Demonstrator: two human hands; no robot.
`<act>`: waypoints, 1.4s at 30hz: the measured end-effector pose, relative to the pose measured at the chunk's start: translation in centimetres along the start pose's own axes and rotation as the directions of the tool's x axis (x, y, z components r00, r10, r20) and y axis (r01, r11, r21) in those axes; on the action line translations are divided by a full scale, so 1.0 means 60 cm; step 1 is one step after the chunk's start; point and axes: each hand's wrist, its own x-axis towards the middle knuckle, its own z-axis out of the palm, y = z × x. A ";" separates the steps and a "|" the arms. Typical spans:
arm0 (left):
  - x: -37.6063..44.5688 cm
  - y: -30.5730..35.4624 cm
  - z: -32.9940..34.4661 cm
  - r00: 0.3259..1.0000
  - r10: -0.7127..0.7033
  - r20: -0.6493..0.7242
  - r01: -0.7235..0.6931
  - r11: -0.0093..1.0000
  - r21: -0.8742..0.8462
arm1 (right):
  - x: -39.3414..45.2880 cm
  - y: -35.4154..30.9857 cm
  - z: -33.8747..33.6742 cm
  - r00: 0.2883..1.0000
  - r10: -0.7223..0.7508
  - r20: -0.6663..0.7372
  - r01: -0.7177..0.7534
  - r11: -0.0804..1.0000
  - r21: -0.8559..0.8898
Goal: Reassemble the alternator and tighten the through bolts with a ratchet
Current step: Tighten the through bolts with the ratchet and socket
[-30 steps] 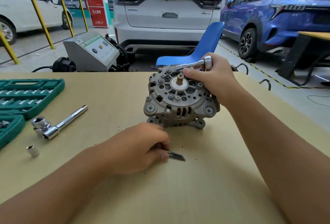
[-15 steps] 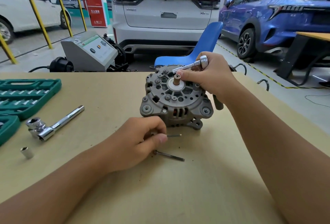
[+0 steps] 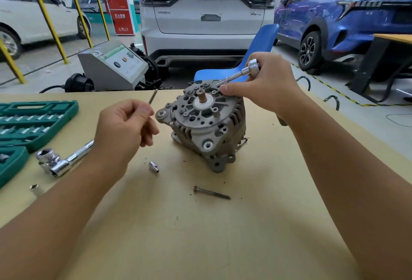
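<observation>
- Alternator (image 3: 205, 128) sits tilted mid-worktop (image 3: 200, 235), nearer the far edge.
- Your right hand (image 3: 267, 85) grip: clamped on ratchet (image 3: 243, 72), thumb on the housing.
- Left hand (image 3: 124, 126) pinches a through bolt (image 3: 153, 97).
- 2nd bolt (image 3: 211, 192) lies loose near you.

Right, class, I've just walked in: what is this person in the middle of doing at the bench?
A person is reassembling an alternator that stands tilted on the table. The left hand pinches a through bolt lifted off the table, not yet inserted. The right hand grips a small ratchet and rests a thumb on the housing. Another bolt and a small socket lie loose in front; a larger ratchet lies beside the green socket case.
</observation>
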 end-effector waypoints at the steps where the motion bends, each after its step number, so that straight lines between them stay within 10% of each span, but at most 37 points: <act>1: -0.003 0.004 -0.005 0.997 0.073 0.006 -0.073 0.997 0.038 | 0.000 -0.002 0.000 1.000 -0.005 0.005 0.005 1.000 -0.021; 5: -0.030 0.032 0.010 0.900 0.404 0.161 -0.431 0.880 0.199 | 0.002 -0.007 0.002 0.999 0.018 0.028 -0.017 0.999 -0.042; 12: -0.040 0.056 0.054 0.811 0.477 0.340 -0.573 0.767 0.289 | -0.002 -0.016 0.008 0.998 0.062 -0.005 -0.062 0.997 -0.044; 30: -0.004 0.095 0.064 0.735 0.361 0.573 -0.542 0.821 0.177 | -0.004 -0.013 0.019 0.997 0.076 0.006 -0.076 0.997 0.026; 42: -0.023 0.074 0.093 0.867 0.370 0.334 -0.418 0.905 0.081 | -0.001 -0.005 0.023 0.997 0.074 -0.011 -0.074 0.997 0.025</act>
